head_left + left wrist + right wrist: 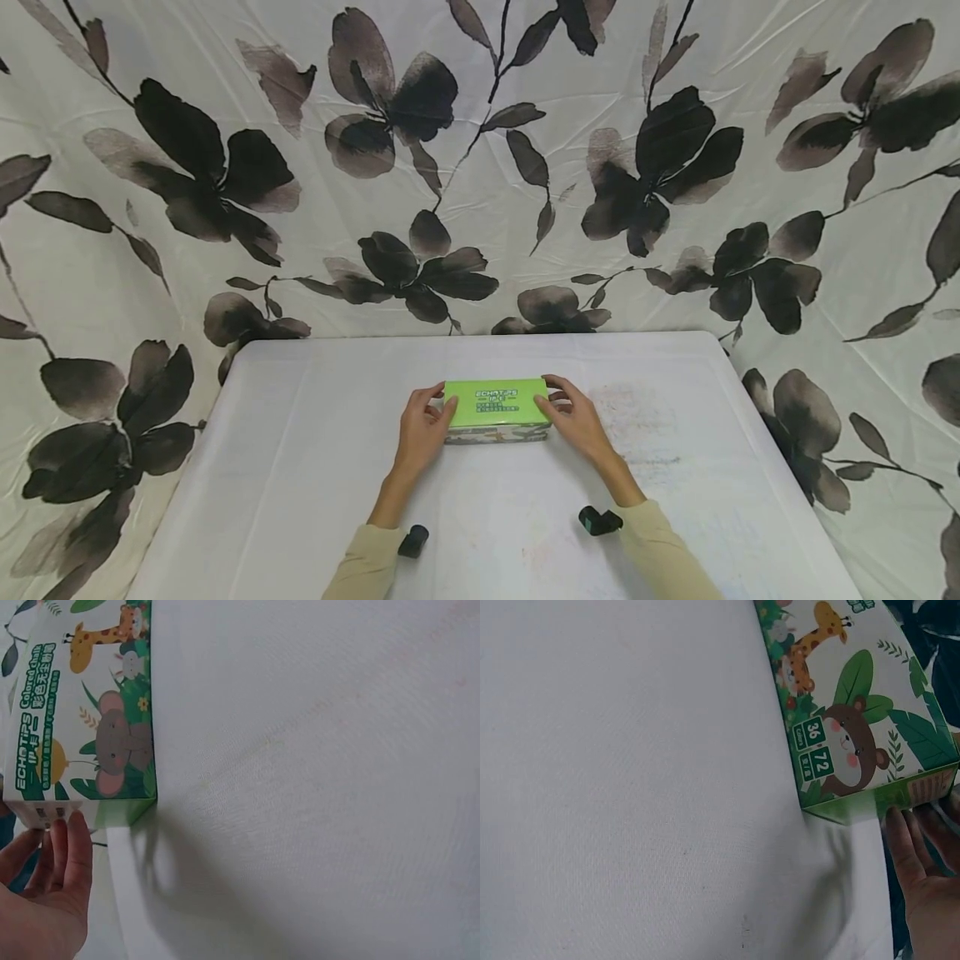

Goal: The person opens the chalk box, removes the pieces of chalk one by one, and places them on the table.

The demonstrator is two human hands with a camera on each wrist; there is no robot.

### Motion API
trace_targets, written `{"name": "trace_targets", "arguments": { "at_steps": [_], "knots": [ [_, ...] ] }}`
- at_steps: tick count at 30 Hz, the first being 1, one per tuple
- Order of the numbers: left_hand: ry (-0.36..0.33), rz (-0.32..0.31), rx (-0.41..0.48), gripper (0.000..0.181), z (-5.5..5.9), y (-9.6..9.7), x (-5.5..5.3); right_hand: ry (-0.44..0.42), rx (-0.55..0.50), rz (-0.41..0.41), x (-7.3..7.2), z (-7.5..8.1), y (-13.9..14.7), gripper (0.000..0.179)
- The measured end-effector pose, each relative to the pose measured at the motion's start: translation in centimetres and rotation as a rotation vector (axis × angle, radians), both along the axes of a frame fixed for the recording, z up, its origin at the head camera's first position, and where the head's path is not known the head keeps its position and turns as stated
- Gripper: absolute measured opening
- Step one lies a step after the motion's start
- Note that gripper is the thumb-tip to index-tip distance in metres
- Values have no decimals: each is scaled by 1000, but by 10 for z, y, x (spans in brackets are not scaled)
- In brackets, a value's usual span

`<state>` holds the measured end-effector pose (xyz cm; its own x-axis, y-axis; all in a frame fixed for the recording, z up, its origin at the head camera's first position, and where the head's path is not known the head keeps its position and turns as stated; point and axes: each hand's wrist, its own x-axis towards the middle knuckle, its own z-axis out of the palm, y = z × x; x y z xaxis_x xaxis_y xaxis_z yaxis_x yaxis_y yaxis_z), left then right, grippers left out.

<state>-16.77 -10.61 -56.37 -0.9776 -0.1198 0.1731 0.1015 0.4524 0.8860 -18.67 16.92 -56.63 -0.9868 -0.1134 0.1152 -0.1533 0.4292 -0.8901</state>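
A box of colored chalk (497,403) with a bright green top is at the middle of the table in the head view, its long side towards me. My left hand (422,427) holds its left end and my right hand (577,423) its right end, thumbs by the top edges. The left wrist view shows the printed front of the chalk box (90,712), with an elephant and a giraffe, and left fingertips against the end panel. In the right wrist view, a bear and the numbers 36 and 72 mark the box (847,727); right fingers touch that end.
A white cloth covers the table (300,475), with faint coloured smudges (637,417) to the right of the box. Behind the table's far edge hangs a floral curtain (480,192). Small black devices (414,542) sit at both wrists, beside the beige sleeves (663,550).
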Motion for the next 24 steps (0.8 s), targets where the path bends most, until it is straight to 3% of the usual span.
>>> {"name": "trace_targets", "arguments": {
  "at_steps": [12, 24],
  "knots": [
    [-35, -17, 43, 45, -3, -4, 10, -6, -16, 2, 4, -6, 0, 51],
    [-13, -23, 79, 43, -10, -1, 18, 8, -61, 9, 14, -8, 5, 49]
  ]
}}
